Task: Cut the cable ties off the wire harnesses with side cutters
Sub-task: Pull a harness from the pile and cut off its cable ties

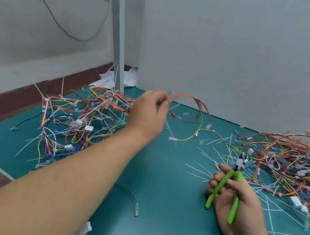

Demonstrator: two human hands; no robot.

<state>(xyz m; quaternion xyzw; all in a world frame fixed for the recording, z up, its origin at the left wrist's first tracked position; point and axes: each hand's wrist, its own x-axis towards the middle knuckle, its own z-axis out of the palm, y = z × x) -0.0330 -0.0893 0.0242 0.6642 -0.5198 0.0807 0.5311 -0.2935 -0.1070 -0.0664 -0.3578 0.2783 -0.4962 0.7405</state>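
— Wire harnesses: where do they lie?
— On a teal mat (pixel 163 177) with a grey panel (pixel 232 49) standing behind it. One tangled pile (pixel 78 121) sits at the far left of the mat, and a second pile (pixel 288 164) spreads along the right edge.
— And the one being worked on?
— A loose harness (pixel 184 96) of orange, red and yellow wires is lifted off the mat between the piles. The left hand (pixel 147 114) pinches its orange end between thumb and fingertips, and the rest arcs down to the right. It is blurred.
— The right hand (pixel 247 207)?
— Palm up, resting on the mat, fingers curled round the green-handled side cutters (pixel 239 178). The handles are splayed apart and the metal nose points at the near edge of the right pile.
— Any cable ties?
— Thin white cut ties (pixel 200 171) lie scattered over the mat, thickest near the right pile. A single black lead (pixel 131 196) with a clear connector lies alone near the front.
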